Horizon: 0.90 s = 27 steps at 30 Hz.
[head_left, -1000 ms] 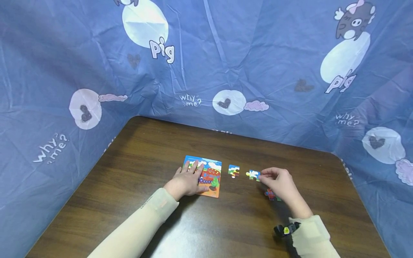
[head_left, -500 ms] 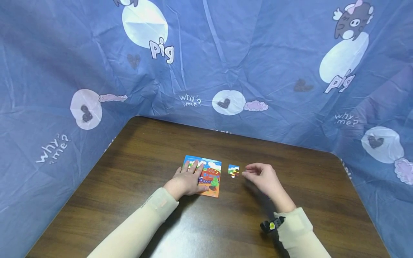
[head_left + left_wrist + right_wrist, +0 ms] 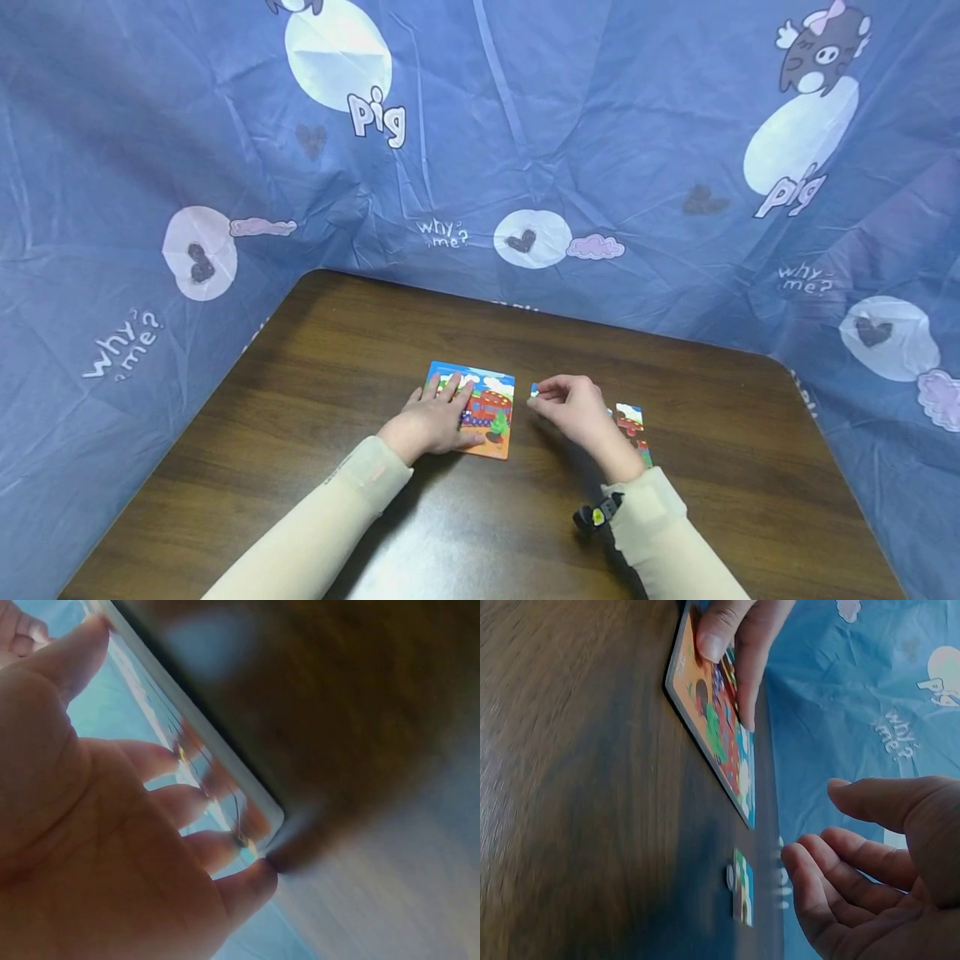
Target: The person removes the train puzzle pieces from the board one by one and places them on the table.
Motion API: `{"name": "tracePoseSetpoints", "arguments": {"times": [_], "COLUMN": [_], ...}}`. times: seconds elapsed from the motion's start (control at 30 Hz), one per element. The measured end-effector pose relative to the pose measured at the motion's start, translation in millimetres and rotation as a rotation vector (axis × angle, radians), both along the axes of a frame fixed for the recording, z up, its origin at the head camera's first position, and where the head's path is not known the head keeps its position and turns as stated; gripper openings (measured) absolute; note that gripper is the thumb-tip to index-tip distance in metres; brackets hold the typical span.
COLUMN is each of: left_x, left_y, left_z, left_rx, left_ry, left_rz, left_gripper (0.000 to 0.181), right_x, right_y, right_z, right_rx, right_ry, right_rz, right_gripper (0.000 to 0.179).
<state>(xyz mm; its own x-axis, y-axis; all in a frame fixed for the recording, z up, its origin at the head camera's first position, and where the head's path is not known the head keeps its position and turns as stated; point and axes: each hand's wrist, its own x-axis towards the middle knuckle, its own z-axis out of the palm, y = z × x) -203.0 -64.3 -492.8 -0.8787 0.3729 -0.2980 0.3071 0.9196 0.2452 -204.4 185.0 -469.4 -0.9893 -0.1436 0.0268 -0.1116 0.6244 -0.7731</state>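
A jigsaw puzzle (image 3: pixel 491 447) with a red vehicle and a blue sky lies on the table. My left hand (image 3: pixel 429 423) rests on its left part with fingers spread. In the left wrist view, fingertips and thumb (image 3: pixel 94 637) meet the puzzle near its edge. A loose jigsaw piece (image 3: pixel 742 889) with green and blue on it lies flat beside the puzzle. Over that piece hovers my right hand (image 3: pixel 572 410), hiding most of it in the head view. The right wrist view shows a gap between its thumb and loosely bent fingers (image 3: pixel 855 859), with nothing held.
More jigsaw pieces (image 3: pixel 630 418) lie right of my right hand, partly hidden by its wrist. Brown wood forms the tabletop (image 3: pixel 360 333). Behind it hangs a blue printed cloth (image 3: pixel 637 167).
My right hand has moved left, from the pieces at the right to the one nearest the puzzle, uncovering some pieces behind it. The left hand stays put.
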Motion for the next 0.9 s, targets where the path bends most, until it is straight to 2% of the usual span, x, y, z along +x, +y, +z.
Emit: {"name": "tracePoseSetpoints", "arguments": {"times": [0.1,0.13,0.2,0.53,0.73,0.9], "left_x": [0.2,2.1,1.7,-0.9,-1.5,-2.7], "left_y": [-1.9,-2.2,-3.5,-12.4,-15.2,-18.8], "left_z": [0.5,4.6,5.5,7.6,7.5,5.0], "left_rx": [0.017,0.015,0.021,0.006,-0.004,-0.015], "left_ry": [-0.004,-0.008,-0.005,-0.005,0.000,-0.005], "left_rz": [-0.015,-0.014,-0.012,0.004,-0.001,0.013], "left_gripper": [0.095,0.094,0.094,0.100,0.098,0.097], "right_x": [-1.2,-1.4,-1.9,-7.8,-16.5,-24.3], "right_y": [-7.8,-10.3,-15.3,-42.0,-62.4,-76.3], "right_z": [-3.3,-4.0,-4.8,-5.8,-10.3,-15.5], "right_rx": [-0.004,-0.002,0.005,0.046,0.142,0.272], "right_ry": [-0.007,-0.011,-0.024,-0.058,-0.025,-0.013], "right_rz": [0.003,0.008,0.022,0.123,0.220,0.252], "right_gripper": [0.025,0.025,0.025,0.026,0.029,0.039]}}
